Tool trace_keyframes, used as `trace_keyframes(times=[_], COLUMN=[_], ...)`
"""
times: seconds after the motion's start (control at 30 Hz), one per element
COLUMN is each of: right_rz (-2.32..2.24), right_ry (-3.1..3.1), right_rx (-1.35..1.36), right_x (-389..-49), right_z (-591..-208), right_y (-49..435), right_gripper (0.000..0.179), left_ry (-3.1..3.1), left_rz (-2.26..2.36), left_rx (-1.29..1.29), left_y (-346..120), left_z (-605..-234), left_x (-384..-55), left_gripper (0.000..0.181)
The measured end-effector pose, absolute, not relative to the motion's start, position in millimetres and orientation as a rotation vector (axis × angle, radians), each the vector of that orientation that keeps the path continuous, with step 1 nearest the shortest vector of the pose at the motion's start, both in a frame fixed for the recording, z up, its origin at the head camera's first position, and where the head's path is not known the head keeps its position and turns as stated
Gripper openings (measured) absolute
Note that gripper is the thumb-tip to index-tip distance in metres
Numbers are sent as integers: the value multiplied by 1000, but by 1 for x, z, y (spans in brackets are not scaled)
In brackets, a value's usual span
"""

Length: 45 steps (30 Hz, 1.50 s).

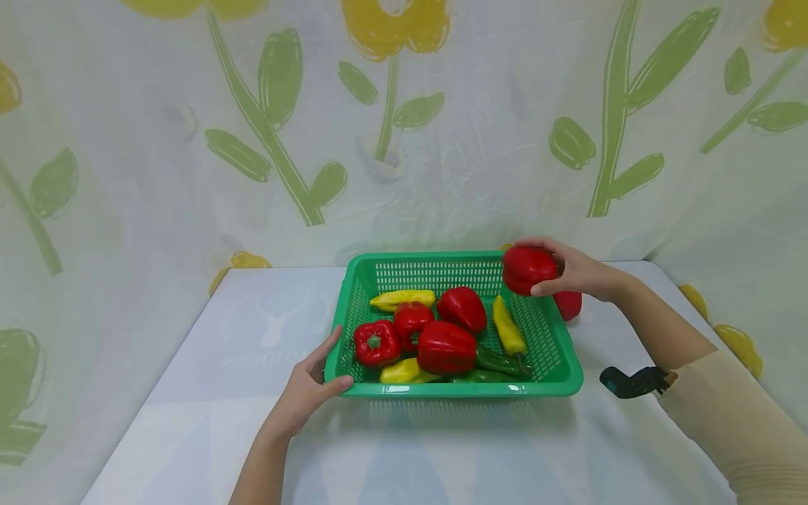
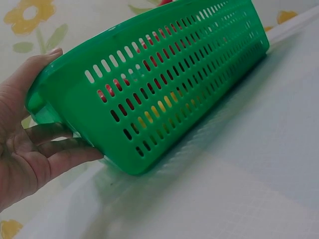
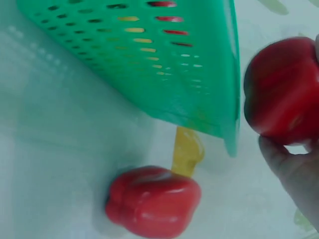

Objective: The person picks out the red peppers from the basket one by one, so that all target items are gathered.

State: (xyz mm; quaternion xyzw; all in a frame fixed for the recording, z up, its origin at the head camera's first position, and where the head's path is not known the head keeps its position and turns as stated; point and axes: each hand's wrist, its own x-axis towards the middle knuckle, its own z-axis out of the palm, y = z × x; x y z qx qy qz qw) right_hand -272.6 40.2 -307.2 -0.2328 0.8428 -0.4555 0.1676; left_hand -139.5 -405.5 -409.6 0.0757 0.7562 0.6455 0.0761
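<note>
One right hand (image 1: 582,273), fingers curled round a red pepper (image 1: 527,270) over the basket's (image 1: 404,391) back right corner, left hand (image 1: 304,393) gripping its front left corner, right arm (image 1: 663,321) outstretched

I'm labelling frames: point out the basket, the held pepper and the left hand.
Basket (image 1: 467,390): head view, near rim.
Held pepper (image 3: 281,92): right wrist view, its side.
Left hand (image 1: 304,391): head view, middle of hand.

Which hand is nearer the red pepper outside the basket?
Right: right hand is close to the outside pepper, holding another pepper; left hand grips the basket at the opposite end.
</note>
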Motion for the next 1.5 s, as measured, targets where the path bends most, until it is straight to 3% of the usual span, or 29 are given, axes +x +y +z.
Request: trace_keyframes(times=[1.5], right_rz=[-1257], right_ry=[2757], right_rx=[-472], right_x=[-260], right_z=[-338], right_y=[128], right_gripper=[105], left_ry=[2272], left_rz=[1928], left_rx=[247], left_y=[-406], left_z=[-412], left_x=[-141], left_gripper=[78])
